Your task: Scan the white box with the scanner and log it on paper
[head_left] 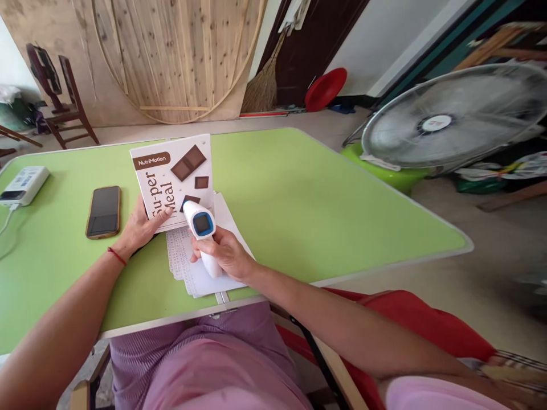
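Note:
My left hand [143, 223] grips the lower edge of a white box [171, 171] printed "NutriMotion Su-per Meal" with chocolate pieces, thumb across its front. The box is held upright above the table. In my right hand [226, 250] is a white infrared thermometer [210, 263] with a blue-framed dark screen facing me. Its head is close in front of the box's lower right part; whether they touch I cannot tell. Beneath both hands lie papers [228, 219], some covered with handwriting, on the green table [273, 188].
A smartphone [103, 210] lies left of my left hand. Farther left is a white power bank [25, 185] with a cable. Beyond the table's right side stands a large fan [405, 125] over a green basin [384, 171]. A broom [262, 85] leans at the back.

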Demonstrator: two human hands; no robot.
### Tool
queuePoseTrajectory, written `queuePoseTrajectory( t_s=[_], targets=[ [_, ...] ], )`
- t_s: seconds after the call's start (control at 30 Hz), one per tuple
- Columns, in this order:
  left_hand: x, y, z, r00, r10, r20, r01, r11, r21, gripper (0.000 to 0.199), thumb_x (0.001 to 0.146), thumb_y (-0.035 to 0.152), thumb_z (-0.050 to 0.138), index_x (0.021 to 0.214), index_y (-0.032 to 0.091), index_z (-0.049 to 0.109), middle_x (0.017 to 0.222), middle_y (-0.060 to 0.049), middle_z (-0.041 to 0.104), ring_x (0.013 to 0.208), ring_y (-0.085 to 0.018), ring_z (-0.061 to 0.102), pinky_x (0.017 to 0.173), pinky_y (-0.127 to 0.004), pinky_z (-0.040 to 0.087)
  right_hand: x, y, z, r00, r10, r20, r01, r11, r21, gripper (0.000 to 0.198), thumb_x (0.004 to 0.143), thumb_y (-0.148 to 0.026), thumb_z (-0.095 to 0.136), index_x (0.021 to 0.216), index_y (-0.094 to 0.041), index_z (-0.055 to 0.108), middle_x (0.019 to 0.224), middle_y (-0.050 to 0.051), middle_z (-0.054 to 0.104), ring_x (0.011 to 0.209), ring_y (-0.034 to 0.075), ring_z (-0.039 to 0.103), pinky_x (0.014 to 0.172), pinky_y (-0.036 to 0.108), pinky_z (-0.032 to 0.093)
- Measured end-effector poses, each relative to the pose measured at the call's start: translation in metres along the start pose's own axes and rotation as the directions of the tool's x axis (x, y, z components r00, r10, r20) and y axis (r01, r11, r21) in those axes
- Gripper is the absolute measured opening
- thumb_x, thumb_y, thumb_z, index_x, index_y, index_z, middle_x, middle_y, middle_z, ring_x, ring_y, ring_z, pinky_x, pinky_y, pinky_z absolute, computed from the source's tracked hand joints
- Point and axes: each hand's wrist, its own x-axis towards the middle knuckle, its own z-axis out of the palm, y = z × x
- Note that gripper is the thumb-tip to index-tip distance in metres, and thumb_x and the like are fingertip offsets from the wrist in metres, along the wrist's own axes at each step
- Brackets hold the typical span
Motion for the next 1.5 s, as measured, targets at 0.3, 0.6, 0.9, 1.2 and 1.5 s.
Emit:
queuePoseTrajectory(
  t_s=[0.3,0.6,0.9,1.2,1.5],
  targets=[
    [0.002,-0.013,0.000,0.999,0.050,-0.010,-0.049,0.999,0.005,0.056,0.086,0.062,0.069,0.120,0.019,0.058,0.117,-0.012,0.067,0.109,-0.028,0.065,0.099,-0.048,0.055,0.004,0.003,0.005,0.998,-0.061,0.011,0.060,0.998,0.020,0.049,0.075,-0.060,0.077,0.087,-0.019,0.053,0.074,-0.005,0.053,0.066,0.010,0.058,0.071,0.036,0.062],
    [0.002,-0.006,-0.002,1.000,-0.004,0.016,0.004,1.000,0.026,0.065,0.083,0.068,0.067,0.121,0.017,0.053,0.122,-0.015,0.062,0.111,-0.031,0.061,0.099,-0.051,0.051,0.005,0.003,0.004,0.997,-0.068,0.048,0.069,0.997,-0.032,0.050,0.078,-0.063,0.074,0.090,-0.018,0.053,0.075,-0.004,0.057,0.061,0.011,0.063,0.064,0.032,0.059],
    [0.003,-0.002,-0.003,1.000,0.006,0.019,-0.006,1.000,0.022,0.063,0.082,0.067,0.069,0.118,0.017,0.053,0.119,-0.014,0.064,0.110,-0.030,0.062,0.097,-0.050,0.051,0.005,-0.002,0.005,0.998,-0.060,0.023,0.062,0.995,-0.078,0.051,0.076,-0.063,0.076,0.089,-0.019,0.054,0.074,-0.004,0.058,0.060,0.011,0.063,0.061,0.030,0.055],
    [0.003,-0.002,-0.002,0.999,0.010,0.038,-0.009,1.000,-0.015,0.065,0.081,0.070,0.069,0.117,0.018,0.052,0.117,-0.012,0.064,0.107,-0.028,0.062,0.094,-0.047,0.051,0.006,-0.002,0.003,0.998,-0.057,0.020,0.058,0.995,-0.084,0.053,0.075,-0.065,0.075,0.089,-0.019,0.054,0.075,-0.003,0.059,0.060,0.011,0.062,0.061,0.030,0.054],
    [0.002,-0.001,-0.002,1.000,0.008,0.025,-0.008,1.000,0.012,0.067,0.080,0.071,0.069,0.119,0.019,0.054,0.118,-0.012,0.065,0.108,-0.030,0.063,0.095,-0.048,0.053,0.004,-0.006,0.004,0.997,-0.068,0.028,0.070,0.993,-0.097,0.051,0.076,-0.065,0.074,0.086,-0.019,0.054,0.074,-0.003,0.060,0.060,0.011,0.062,0.060,0.030,0.053]
  ],
)
